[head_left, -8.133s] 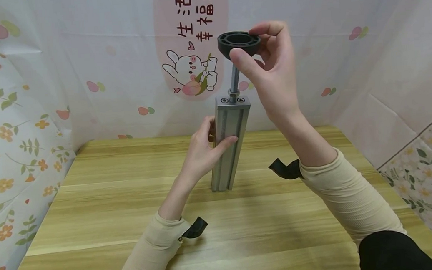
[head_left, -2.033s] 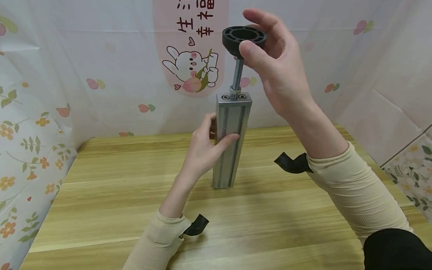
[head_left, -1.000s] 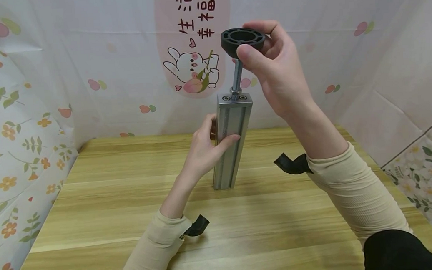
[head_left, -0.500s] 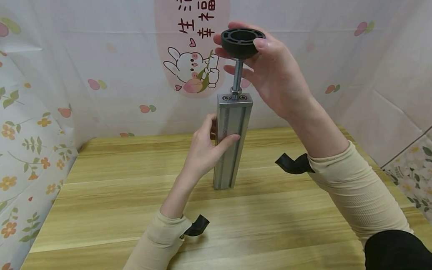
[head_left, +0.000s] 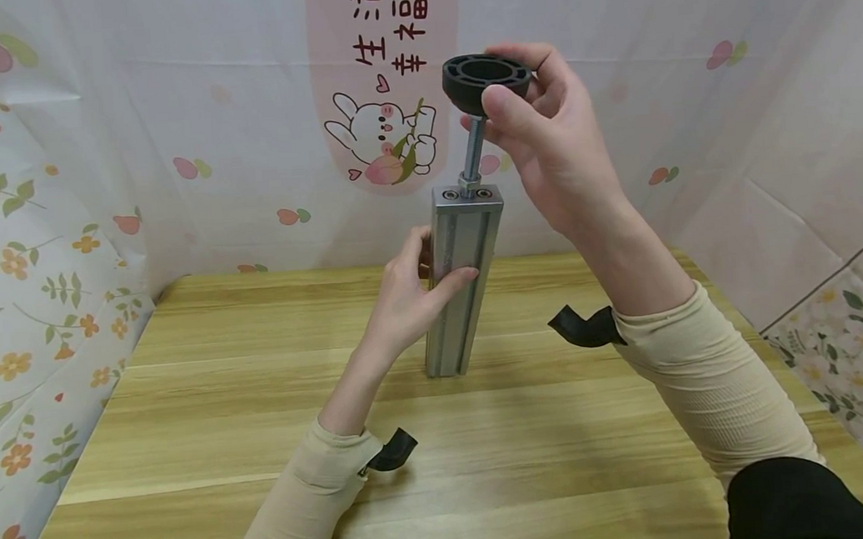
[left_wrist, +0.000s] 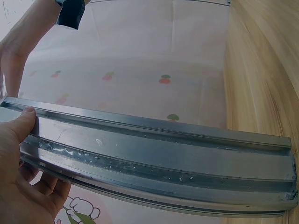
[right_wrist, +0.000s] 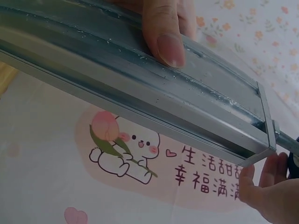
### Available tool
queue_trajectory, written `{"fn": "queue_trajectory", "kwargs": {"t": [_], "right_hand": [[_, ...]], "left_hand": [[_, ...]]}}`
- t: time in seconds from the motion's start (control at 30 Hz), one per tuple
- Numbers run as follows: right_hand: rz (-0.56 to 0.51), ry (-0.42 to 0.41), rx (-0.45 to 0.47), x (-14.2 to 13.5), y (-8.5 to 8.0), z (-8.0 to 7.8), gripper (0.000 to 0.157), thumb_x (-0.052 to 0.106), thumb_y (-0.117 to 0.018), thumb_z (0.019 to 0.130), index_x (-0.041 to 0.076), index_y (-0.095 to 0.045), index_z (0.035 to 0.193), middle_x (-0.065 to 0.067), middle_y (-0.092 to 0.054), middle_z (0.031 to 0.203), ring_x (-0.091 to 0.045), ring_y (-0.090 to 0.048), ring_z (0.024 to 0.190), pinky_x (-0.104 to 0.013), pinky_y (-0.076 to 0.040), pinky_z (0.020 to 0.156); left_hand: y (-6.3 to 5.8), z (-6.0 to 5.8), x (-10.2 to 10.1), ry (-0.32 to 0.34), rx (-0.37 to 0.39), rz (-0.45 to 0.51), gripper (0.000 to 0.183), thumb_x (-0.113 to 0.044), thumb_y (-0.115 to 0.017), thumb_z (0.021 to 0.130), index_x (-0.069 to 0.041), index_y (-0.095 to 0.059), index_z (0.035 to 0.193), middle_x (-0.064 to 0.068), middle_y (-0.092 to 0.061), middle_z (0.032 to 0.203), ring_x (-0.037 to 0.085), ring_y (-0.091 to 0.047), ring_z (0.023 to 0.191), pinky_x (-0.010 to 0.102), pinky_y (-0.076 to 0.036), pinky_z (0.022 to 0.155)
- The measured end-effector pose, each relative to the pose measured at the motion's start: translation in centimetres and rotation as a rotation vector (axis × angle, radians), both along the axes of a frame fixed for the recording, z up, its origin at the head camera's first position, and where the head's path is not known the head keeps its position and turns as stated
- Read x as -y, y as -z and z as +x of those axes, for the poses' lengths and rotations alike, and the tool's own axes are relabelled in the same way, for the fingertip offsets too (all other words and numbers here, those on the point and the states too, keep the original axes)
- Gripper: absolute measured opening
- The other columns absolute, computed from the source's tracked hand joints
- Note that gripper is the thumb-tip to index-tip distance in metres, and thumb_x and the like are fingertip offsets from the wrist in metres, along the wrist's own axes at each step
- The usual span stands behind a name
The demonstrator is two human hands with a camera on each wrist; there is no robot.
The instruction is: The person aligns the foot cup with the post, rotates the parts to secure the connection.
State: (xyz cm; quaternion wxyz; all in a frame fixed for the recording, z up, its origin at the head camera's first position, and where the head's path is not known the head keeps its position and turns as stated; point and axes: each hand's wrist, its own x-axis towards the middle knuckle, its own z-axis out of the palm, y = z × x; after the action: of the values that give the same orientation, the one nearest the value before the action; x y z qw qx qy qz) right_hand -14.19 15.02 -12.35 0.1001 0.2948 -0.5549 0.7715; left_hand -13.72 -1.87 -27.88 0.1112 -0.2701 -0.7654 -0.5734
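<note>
An aluminium profile (head_left: 455, 243) stands upright, slightly tilted, on the wooden tabletop in the head view. My left hand (head_left: 417, 300) grips it at mid-height, thumb across the near face and fingers behind. Out of its top plate rises a threaded rod (head_left: 474, 151) with a nut (head_left: 469, 182), capped by the round black base of a levelling foot (head_left: 467, 98). My right hand (head_left: 561, 139) pinches that base by its rim, thumb in front and index finger behind. The left wrist view shows the grooved profile (left_wrist: 163, 154) lengthwise; the base is mostly cut off in the right wrist view.
The wooden table (head_left: 262, 432) reaches back to a printed cloth backdrop (head_left: 243, 149) with a rabbit drawing. A floral cloth (head_left: 20, 290) hangs on the left and another patterned panel (head_left: 857, 340) stands on the right. Black straps (head_left: 584, 327) stick out from both sleeves.
Half a second ago my right fingers reached left around the base; now they are drawn back, thumb on its near side. The left hand and the profile have stayed put over the last two seconds.
</note>
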Motion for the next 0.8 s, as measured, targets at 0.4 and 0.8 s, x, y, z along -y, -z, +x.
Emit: {"fn": "queue_trajectory", "kwargs": {"t": [0.4,0.8], "right_hand": [[0.160,0.009,0.008,-0.7,1.8,0.1,0.063,0.018,-0.078,0.086,0.008,-0.050,0.142,-0.012,-0.068,0.134,-0.027,-0.061,0.126,-0.035,-0.047,0.104],[0.291,0.013,0.059,-2.2,4.1,0.2,0.052,0.004,-0.060,0.091,0.014,-0.050,0.140,-0.012,-0.065,0.138,-0.028,-0.058,0.131,-0.032,-0.045,0.108]], "left_hand": [[0.1,-0.1,0.1,0.010,0.001,0.007,0.052,-0.027,-0.077,0.092,-0.012,-0.050,0.135,0.007,-0.065,0.106,0.020,-0.061,0.095,0.036,-0.053,0.083],[0.4,-0.6,0.0,0.023,-0.023,0.019,0.054,-0.022,-0.078,0.091,-0.011,-0.050,0.135,0.008,-0.066,0.107,0.023,-0.061,0.098,0.039,-0.054,0.088]]}}
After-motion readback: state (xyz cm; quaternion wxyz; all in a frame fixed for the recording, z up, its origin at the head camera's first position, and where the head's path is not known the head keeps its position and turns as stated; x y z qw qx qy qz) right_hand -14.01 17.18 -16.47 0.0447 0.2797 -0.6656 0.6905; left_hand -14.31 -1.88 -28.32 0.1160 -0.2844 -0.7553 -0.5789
